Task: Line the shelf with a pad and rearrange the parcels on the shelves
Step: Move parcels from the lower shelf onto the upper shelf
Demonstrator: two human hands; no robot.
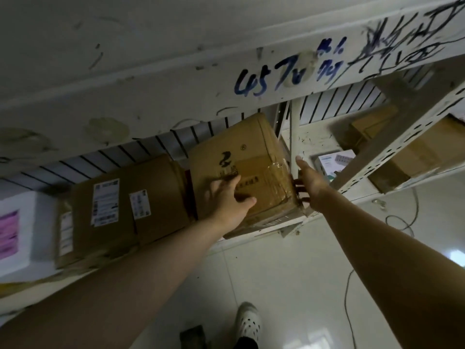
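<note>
A brown cardboard box [241,157] with black print and clear tape sits at the right end of the shelf [271,224]. My left hand [227,197] lies flat on its front face, fingers spread. On the box's right side rests my right hand [309,182], thumb up and fingers curled round the edge. A larger brown parcel [130,197] with white labels stands just left of it. Whether the boxes sit on a pad is hidden.
A white foam box [15,233] with a pink label stands at the far left. Beyond a perforated white upright [392,144], the neighbouring shelf holds brown boxes [422,149] and a small white-green carton [332,162]. Cables [402,222] trail on the tiled floor; my shoe [247,321] is below.
</note>
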